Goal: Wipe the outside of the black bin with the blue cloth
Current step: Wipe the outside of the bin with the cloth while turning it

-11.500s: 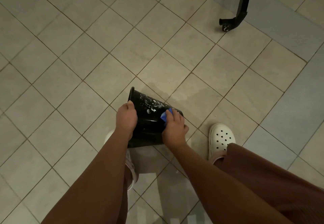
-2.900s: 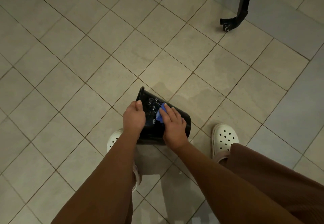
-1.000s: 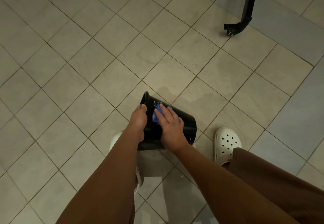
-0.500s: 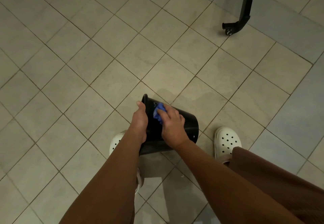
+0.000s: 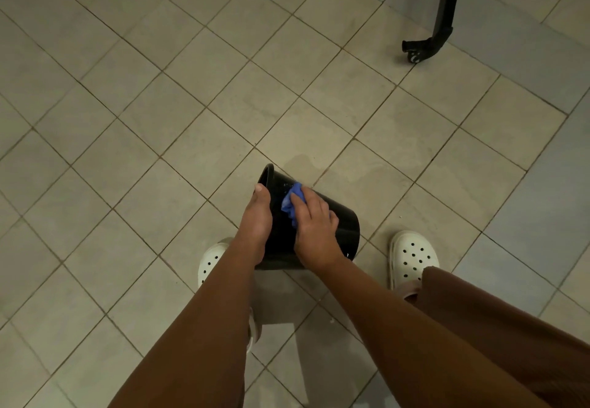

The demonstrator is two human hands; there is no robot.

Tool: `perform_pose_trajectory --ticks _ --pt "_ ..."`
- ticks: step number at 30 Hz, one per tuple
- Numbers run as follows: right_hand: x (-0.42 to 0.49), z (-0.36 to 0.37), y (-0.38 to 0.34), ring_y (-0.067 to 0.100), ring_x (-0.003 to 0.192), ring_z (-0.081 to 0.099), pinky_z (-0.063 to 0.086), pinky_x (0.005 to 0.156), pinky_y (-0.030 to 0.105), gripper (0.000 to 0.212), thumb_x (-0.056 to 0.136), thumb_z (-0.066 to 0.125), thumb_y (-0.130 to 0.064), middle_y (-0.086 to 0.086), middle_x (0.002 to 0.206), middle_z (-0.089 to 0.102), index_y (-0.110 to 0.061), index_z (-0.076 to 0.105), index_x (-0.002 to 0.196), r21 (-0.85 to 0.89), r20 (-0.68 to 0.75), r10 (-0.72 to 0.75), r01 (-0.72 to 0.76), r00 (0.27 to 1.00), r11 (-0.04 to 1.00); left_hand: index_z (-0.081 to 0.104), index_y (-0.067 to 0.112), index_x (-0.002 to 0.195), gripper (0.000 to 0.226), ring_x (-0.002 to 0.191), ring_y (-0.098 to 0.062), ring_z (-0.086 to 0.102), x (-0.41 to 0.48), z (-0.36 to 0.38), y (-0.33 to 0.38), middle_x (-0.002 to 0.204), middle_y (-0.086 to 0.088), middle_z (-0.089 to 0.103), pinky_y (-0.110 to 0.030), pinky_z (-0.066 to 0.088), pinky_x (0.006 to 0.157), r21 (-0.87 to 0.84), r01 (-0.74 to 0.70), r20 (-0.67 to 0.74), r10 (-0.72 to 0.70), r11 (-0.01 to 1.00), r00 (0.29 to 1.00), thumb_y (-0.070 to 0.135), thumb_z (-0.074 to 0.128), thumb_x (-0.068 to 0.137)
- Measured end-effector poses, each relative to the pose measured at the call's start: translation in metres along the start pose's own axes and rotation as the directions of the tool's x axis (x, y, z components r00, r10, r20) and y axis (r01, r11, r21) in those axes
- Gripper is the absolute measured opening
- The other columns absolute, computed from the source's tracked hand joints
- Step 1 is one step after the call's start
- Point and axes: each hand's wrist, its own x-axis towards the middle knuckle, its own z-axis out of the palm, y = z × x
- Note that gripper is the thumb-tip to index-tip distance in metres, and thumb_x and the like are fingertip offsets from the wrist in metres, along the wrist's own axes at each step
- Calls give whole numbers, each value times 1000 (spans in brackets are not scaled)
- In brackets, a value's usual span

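The black bin (image 5: 343, 224) lies tilted on its side over the tiled floor, its rim pointing up and left. My left hand (image 5: 257, 219) grips the bin's left side near the rim, thumb on the outside wall. My right hand (image 5: 314, 227) presses the bunched blue cloth (image 5: 292, 201) against the bin's upper outside wall, fingers curled over the cloth. Most of the cloth is hidden under that hand.
My two white clogs (image 5: 412, 256) stand on the beige tiles on either side of the bin; the left clog (image 5: 210, 262) is partly hidden by my arm. A black metal leg with a castor (image 5: 424, 48) stands at the far right. Damp patches mark the tiles beyond the bin.
My right hand with the cloth has slid slightly down and right along the bin's wall. My left hand keeps its hold near the rim.
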Motion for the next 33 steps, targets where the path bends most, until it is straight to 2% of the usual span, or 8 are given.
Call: perform_pose_trajectory --ticks 5,10,14,17,20,24,28,33 --pt "-14 12 13 33 135 22 25 110 51 69 80 69 -16 12 150 21 -20 35 140 9 -84 -145 146 986 989 63 12 123 62 101 -38 66 2 -7 8 110 -20 69 -53 53 94 14 35 -35 -34 999 999 57 27 102" --pt "-27 12 26 33 129 35 39 100 54 49 88 44 -30 12 139 31 -13 47 134 7 -201 -182 188 962 982 61 15 111 33 103 -42 65 5 -6 9 109 -20 67 -60 52 94 74 -45 -49 49 996 998 37 38 103" --pt "-35 26 19 31 134 29 38 100 57 65 78 69 -11 11 142 33 -13 40 136 -30 -191 -272 272 943 962 65 24 101 31 97 -32 66 2 -5 11 105 -15 69 -48 55 90 87 -105 -78 112 991 991 26 35 104" --pt "-17 21 5 33 135 31 36 103 57 78 70 76 -4 14 143 38 -9 38 138 -16 -139 -308 309 941 951 66 17 93 34 84 -26 65 1 -4 7 93 -13 69 -37 55 73 89 -128 -96 136 988 986 26 35 105" --pt "3 12 1 35 134 35 35 104 55 73 72 72 -1 17 143 41 -6 41 138 0 -110 -306 308 946 951 66 19 96 34 83 -23 65 2 -3 4 94 -11 69 -34 53 70 76 -182 -129 191 980 973 25 35 106" --pt "2 12 13 36 128 43 38 102 55 65 70 71 4 18 138 47 -5 49 131 21 -162 -226 232 961 972 68 17 93 34 81 -28 63 1 -2 3 94 -21 69 -45 55 78 76 -222 -150 231 972 961 24 36 105" --pt "-6 15 4 30 135 35 32 107 55 62 72 71 2 12 140 47 -8 51 129 68 -166 -259 273 952 960 67 18 93 34 83 -24 65 2 -2 5 90 -10 69 -34 54 73 61 -225 -144 232 972 962 23 36 105" --pt "10 11 0 29 137 32 31 107 53 64 75 69 0 10 143 43 -9 46 134 63 -145 -315 327 938 943 67 15 110 34 92 -20 67 1 -3 2 99 -8 70 -32 55 75 26 -246 -126 247 969 961 24 35 106"
